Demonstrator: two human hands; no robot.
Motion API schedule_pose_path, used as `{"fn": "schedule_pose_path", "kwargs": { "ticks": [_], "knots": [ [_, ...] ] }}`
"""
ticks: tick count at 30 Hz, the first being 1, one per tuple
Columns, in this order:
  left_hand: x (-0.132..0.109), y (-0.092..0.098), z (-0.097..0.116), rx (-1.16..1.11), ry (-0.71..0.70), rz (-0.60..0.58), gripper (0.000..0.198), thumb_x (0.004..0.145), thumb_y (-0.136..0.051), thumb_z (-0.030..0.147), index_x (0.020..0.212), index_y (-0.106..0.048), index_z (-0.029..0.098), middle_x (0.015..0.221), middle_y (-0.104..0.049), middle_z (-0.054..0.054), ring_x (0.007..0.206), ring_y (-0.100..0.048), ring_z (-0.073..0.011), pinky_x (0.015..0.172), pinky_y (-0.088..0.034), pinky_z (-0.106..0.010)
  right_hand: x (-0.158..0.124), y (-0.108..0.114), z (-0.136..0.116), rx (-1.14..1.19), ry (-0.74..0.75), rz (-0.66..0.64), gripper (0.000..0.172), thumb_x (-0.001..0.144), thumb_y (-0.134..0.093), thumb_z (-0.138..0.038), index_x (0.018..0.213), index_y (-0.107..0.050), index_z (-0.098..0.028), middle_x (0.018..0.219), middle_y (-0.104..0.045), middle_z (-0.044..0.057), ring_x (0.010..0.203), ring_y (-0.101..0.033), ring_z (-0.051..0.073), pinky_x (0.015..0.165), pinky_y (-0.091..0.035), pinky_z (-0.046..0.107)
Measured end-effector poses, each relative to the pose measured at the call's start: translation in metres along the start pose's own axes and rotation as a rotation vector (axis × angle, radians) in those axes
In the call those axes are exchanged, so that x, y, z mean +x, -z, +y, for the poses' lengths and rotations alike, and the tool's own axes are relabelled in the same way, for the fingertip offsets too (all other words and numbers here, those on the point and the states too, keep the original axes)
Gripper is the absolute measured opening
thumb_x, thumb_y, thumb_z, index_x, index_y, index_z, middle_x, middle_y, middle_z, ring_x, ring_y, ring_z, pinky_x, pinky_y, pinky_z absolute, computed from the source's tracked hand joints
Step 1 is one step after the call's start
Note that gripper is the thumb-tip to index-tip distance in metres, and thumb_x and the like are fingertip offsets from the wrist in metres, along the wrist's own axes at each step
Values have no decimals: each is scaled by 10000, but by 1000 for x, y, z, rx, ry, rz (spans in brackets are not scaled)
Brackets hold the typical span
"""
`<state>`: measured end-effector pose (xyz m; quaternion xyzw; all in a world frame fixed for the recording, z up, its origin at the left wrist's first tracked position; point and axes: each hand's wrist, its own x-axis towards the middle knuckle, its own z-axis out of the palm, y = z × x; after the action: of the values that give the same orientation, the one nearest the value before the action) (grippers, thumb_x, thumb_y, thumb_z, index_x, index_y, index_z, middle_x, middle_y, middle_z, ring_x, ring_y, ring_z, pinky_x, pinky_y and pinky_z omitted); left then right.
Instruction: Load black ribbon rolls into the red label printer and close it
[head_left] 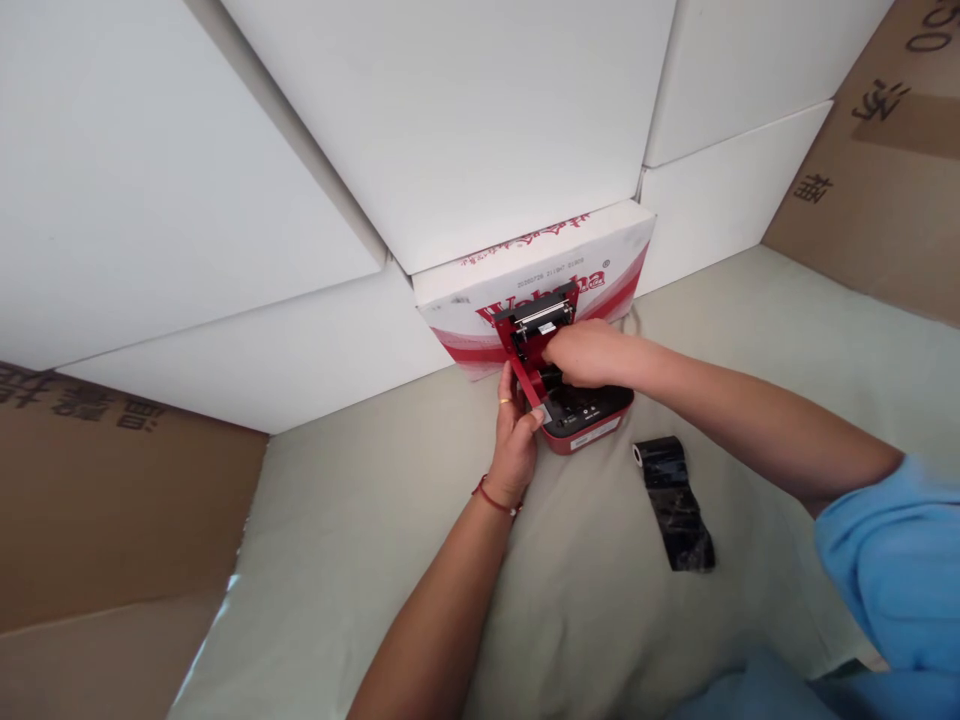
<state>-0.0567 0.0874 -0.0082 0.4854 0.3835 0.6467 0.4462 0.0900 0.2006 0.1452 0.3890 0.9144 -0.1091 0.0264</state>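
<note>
A small red and black printer [581, 420] sits on a pale cloth [360, 540] with its red lid [536, 320] swung up. My left hand [516, 440] grips the printer's left side, a ring on one finger and a red thread at the wrist. My right hand [585, 355] reaches into the open bay, fingers curled down inside; what they touch is hidden. A black ribbon roll [675, 495], partly unwound, lies on the cloth to the right of the printer.
A white and red printed carton [480, 285] stands right behind the printer. Large white boxes [450, 110] are stacked along the back. Brown cardboard cartons stand at the left [112, 500] and the far right [877, 170]. My blue sleeve [892, 560] is at lower right.
</note>
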Motion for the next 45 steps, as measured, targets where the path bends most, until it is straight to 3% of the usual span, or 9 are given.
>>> {"fn": "schedule_pose_path", "kwargs": {
  "ticks": [8,12,15,21,27,32,37,41,45],
  "knots": [
    [0,-1,4,-63,54,0,983,935,-823,641,1778,-366,428,1853,-492,-57,1693,-522,-331,1381,-476,-505,-89,59,76,510,178,179,305,917,-926,-525,1128,-933,-306,970,-901,-1,766,-765,221,759,-576,401],
    [1,0,3,-65,33,13,976,918,-829,677,1759,-404,420,1852,-486,-63,1682,-531,-338,1345,-517,-494,-131,50,149,518,3,-133,529,880,-885,-695,1063,-957,-204,843,-877,53,690,-745,144,661,-464,379],
    [2,-1,4,-79,49,17,984,916,-839,661,1763,-407,410,1847,-493,-72,1666,-548,-341,1326,-534,-486,-145,17,173,439,-83,-267,410,790,-966,-604,914,-939,-213,876,-894,98,722,-792,219,650,-531,375],
    [1,-6,12,-172,88,51,989,866,-900,589,1734,-469,392,1822,-525,-65,1662,-545,-341,1346,-503,-464,-155,-25,113,465,-90,-144,429,973,-682,-496,1238,-902,-241,1190,-904,100,996,-852,304,931,-656,413],
    [1,-6,12,-179,95,61,988,851,-907,587,1721,-482,393,1811,-539,-60,1665,-537,-346,1346,-501,-472,-155,-46,57,396,38,-353,471,969,-711,-335,1408,-851,-237,1406,-827,145,1249,-815,360,1086,-614,437],
    [2,-7,10,-166,78,54,973,860,-888,572,1718,-474,378,1781,-572,-66,1655,-547,-340,1354,-488,-481,-164,-2,61,416,165,-417,360,941,-785,-287,1278,-890,-218,1232,-850,120,1084,-829,311,943,-637,378],
    [4,-7,6,-147,46,41,969,873,-869,581,1723,-456,365,1779,-573,-73,1640,-563,-344,1345,-496,-492,-139,64,70,516,370,-112,314,1078,-728,-414,1344,-868,-321,1253,-869,59,1057,-818,242,888,-644,334],
    [3,-3,-2,-43,-10,7,923,975,-775,621,1773,-374,386,1831,-510,-77,1659,-550,-334,1358,-497,-509,-81,56,40,214,253,93,363,1026,-735,-246,1372,-842,-242,1333,-847,107,1165,-812,296,987,-639,401],
    [-4,-2,1,254,-165,57,835,1087,-649,638,1811,-314,389,1896,-370,-98,1755,-416,-328,1435,-394,-540,-42,31,-7,-134,31,30,381,1028,-670,-142,1385,-802,-155,1378,-815,188,1167,-823,355,913,-622,408]
  ]
}}
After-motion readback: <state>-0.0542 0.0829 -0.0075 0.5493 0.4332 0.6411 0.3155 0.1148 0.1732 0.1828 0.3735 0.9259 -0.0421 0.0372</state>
